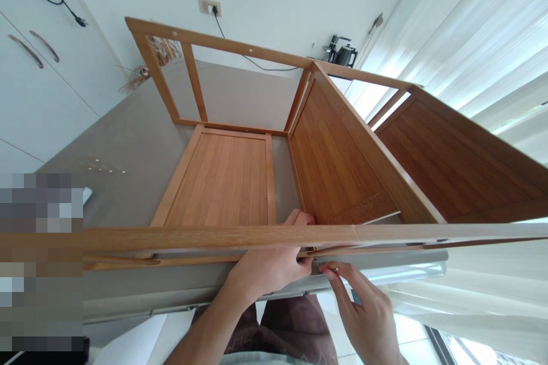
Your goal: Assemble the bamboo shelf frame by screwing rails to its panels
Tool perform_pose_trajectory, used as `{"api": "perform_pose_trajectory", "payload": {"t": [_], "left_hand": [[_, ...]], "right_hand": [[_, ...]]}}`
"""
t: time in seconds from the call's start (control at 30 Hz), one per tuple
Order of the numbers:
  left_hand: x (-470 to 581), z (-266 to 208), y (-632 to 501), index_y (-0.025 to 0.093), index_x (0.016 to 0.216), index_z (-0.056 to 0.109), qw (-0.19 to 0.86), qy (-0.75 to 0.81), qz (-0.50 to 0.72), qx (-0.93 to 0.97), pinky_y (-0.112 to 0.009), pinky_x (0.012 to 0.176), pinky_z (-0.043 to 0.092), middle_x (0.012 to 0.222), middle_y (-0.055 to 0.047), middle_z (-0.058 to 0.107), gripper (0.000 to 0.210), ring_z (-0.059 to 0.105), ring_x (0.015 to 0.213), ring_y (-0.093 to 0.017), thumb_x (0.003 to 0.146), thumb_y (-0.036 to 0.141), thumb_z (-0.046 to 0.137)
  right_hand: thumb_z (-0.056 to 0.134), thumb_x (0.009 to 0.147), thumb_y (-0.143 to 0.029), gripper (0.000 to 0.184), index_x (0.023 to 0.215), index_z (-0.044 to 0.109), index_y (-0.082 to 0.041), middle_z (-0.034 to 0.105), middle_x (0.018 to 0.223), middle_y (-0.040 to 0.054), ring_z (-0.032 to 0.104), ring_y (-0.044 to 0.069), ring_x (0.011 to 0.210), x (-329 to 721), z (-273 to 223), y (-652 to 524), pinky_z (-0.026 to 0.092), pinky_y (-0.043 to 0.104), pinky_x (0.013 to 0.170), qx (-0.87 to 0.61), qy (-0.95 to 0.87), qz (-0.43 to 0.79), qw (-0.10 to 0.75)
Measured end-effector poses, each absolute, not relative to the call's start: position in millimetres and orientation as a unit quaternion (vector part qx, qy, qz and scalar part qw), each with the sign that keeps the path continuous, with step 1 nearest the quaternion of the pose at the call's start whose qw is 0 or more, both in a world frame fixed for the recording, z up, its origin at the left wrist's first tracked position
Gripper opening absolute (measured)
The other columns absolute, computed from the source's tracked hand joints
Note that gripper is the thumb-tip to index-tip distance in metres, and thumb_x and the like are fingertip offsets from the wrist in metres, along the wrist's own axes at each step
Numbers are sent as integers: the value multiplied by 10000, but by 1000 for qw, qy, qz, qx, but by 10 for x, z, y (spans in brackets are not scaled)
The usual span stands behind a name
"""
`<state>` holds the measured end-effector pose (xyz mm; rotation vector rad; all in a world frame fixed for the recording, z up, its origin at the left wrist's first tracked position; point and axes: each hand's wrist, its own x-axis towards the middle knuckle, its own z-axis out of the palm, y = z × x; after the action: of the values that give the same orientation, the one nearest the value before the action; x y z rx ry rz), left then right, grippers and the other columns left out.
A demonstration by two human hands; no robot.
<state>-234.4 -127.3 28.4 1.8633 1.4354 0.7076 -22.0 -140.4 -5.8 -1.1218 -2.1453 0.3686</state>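
A wooden shelf frame (192, 236) with slatted brown panels lies on its side across the grey table. My left hand (268, 274) is wrapped round the near rail, its fingers reaching over to the inner side and its thumb by the joint. Just right of that, my right hand (366, 305) pinches a thin metal tool that looks like a hex key (335, 269). One end of the key points at the underside of the rail, beside my left thumb; whether it sits in a screw is too small to tell. An upright middle panel (342, 154) meets the rail near both hands.
Several small screws (110, 170) lie on the grey tabletop (141, 142) at the left. White cabinets (43, 85) stand beyond it. A black kettle (346, 56) is behind the frame, and sheer curtains (483, 28) hang at the right. The lower left corner is pixelated.
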Motion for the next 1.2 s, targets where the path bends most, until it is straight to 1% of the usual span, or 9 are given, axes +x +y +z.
{"api": "perform_pose_trajectory", "payload": {"t": [0.23,0.4,0.5,0.6,0.8,1.0,1.07,1.13,1.2], "left_hand": [[-2336,292,-1285,259,1085,474,309,555,291,715,-245,670,424,1163,-7,576,317,609,902,-171,810,211,624],[-2334,320,-1291,257,1090,502,303,571,272,713,-250,634,416,1164,-27,587,326,624,885,-183,792,205,624],[-2327,322,-1289,248,1043,540,300,584,251,712,-278,683,436,1047,-34,623,271,640,877,-214,787,240,630],[-2319,312,-1286,237,1030,558,297,594,237,709,-312,755,455,952,-42,639,270,655,911,-253,776,271,642],[-2327,315,-1276,234,1076,536,275,582,244,726,-326,809,458,959,-44,646,328,656,945,-264,768,259,645],[-2337,308,-1264,232,1083,506,262,573,244,737,-325,821,456,931,-34,640,341,653,950,-260,774,262,649],[-2335,304,-1266,235,1082,503,261,569,248,739,-322,825,455,929,-29,638,341,653,953,-256,778,262,653],[-2333,303,-1269,238,1083,505,258,568,251,740,-320,826,455,938,-27,637,344,654,955,-254,775,258,657],[-2333,303,-1273,239,1089,507,257,571,249,739,-322,826,456,937,-26,637,353,657,946,-253,770,254,657]], "right_hand": [[552,981,-211,123,1000,671,-234,738,871,3,718,134,747,-251,-2,-1410,562,200,697,-418,-828,133,349],[548,986,-235,131,976,679,-230,741,860,8,715,142,728,-240,-9,-1434,564,212,675,-430,-826,122,343],[552,986,-245,133,968,682,-228,738,854,7,705,134,706,-239,-26,-1429,567,204,657,-436,-825,124,338],[562,982,-235,122,971,683,-230,732,845,-3,693,120,700,-244,-47,-1422,562,190,658,-434,-824,121,344],[573,975,-193,108,1008,672,-223,724,865,6,683,122,719,-245,-29,-1421,544,209,679,-415,-836,105,345],[613,924,-84,208,1086,660,-206,728,958,36,680,156,859,-252,-30,-1416,526,265,807,-338,-876,64,337],[617,926,-106,179,1053,680,-216,725,956,32,679,159,872,-258,-57,-1426,519,269,824,-363,-860,64,352],[609,946,-181,106,973,702,-227,721,934,26,678,158,847,-274,-88,-1447,518,258,779,-420,-823,84,373],[590,964,-299,159,887,711,-229,722,908,27,677,162,796,-306,-113,-1484,509,252,710,-493,-773,121,380]]}}
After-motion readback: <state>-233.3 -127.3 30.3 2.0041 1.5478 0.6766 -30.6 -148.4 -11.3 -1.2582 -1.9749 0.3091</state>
